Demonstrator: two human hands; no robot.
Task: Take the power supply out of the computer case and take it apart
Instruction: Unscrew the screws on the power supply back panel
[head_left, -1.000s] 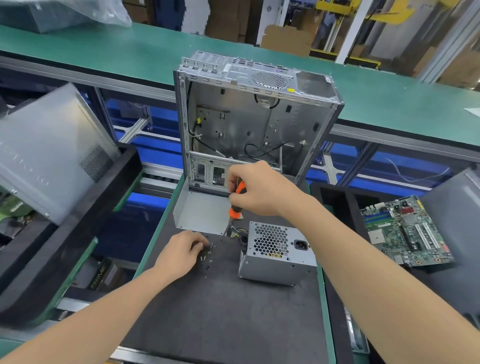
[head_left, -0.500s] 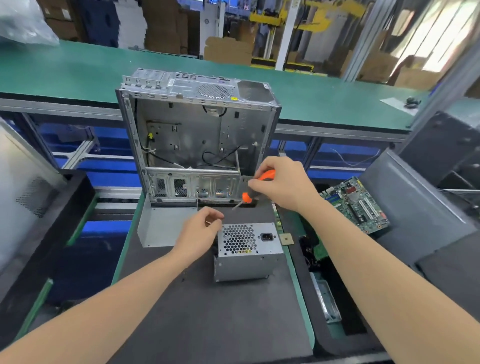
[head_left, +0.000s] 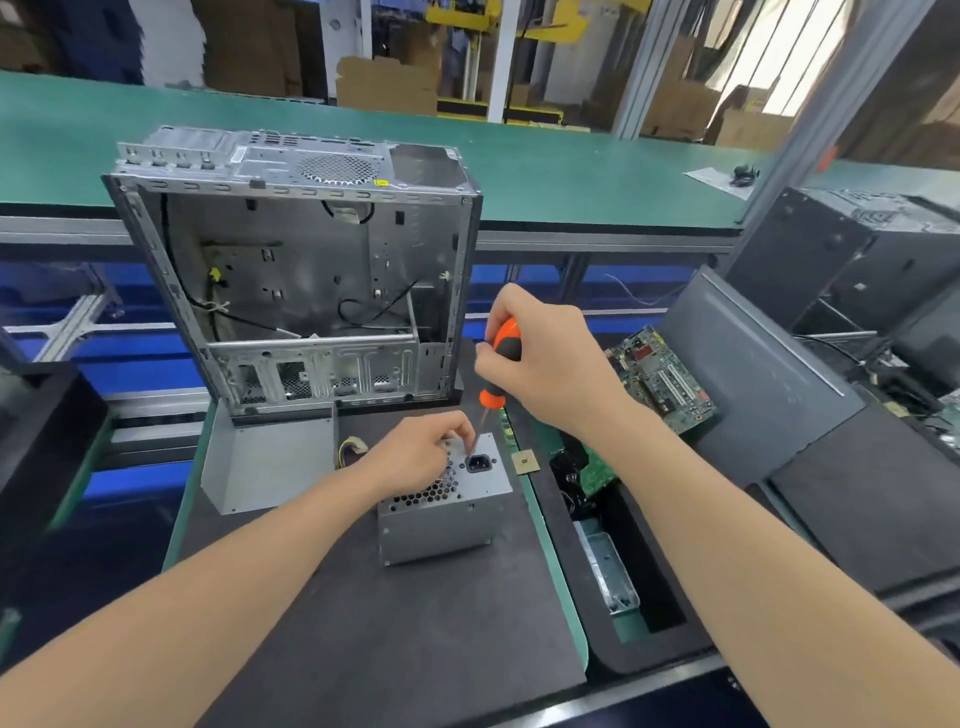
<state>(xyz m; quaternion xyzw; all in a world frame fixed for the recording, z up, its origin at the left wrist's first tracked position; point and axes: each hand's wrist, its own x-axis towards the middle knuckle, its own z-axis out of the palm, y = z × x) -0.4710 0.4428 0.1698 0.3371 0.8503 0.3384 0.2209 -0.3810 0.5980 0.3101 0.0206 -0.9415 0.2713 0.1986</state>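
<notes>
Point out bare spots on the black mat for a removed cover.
Free: the near stretch of the black mat, between the power supply and the mat's front edge, though the left forearm crosses it. The green belt behind the computer case is bare. Crowded: just in front of the case, where the metal plate, left hand, right hand and screwdriver meet.

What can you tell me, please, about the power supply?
The power supply is a grey sheet-metal box, out of the computer case and lying on the dark mat before it. Its upward face has a honeycomb vent and a black power socket; yellow wires show behind. The left hand rests on that face, where the right hand's orange-handled screwdriver points down.
</notes>
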